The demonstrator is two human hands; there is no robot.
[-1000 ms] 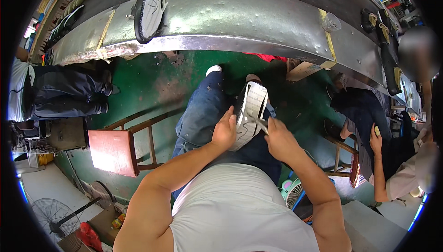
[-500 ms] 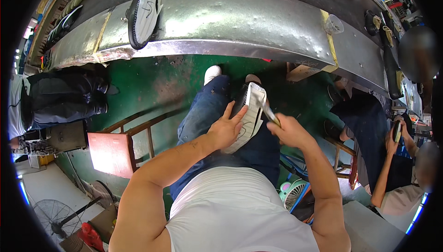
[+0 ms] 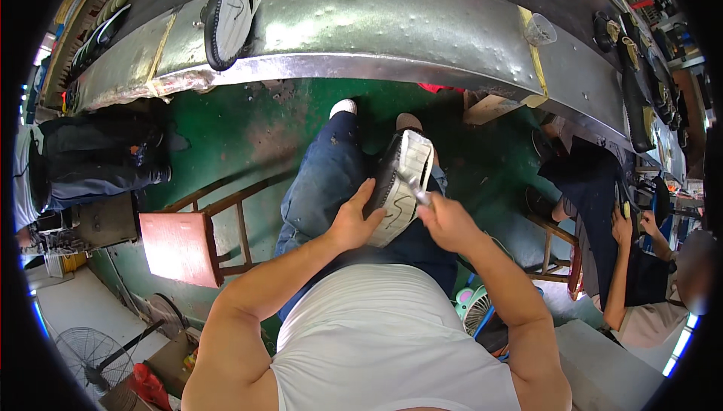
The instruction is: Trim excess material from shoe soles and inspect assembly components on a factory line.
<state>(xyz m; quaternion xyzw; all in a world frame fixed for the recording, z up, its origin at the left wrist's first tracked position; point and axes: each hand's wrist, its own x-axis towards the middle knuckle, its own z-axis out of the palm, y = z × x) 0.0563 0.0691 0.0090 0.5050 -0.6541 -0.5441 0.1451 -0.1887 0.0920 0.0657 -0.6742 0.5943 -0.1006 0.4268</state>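
Across my lap lies a shoe (image 3: 400,204), its pale sole turned up and its black upper showing along the left side. A dark wavy line runs over the sole near the heel end. My left hand (image 3: 357,219) grips the shoe's left side, fingers along the upper and thumb against the sole. In my right hand (image 3: 450,223) is a hammer (image 3: 412,182), its metal head over the middle of the sole. Motion blurs the head slightly, so I cannot tell whether it touches. Most of the handle is hidden in my fist.
Ahead runs a metal-edged bench (image 3: 339,27) with a similar shoe (image 3: 232,15) leaning on its edge and a clear plastic cup (image 3: 540,30). A stool (image 3: 181,249) stands left. A person (image 3: 640,275) sits right. A small green fan (image 3: 473,307) is beside my right arm.
The hammer head has moved down and left over the sole, with my right hand shifting left. My left hand has slid from over the sole toward the shoe's left side.
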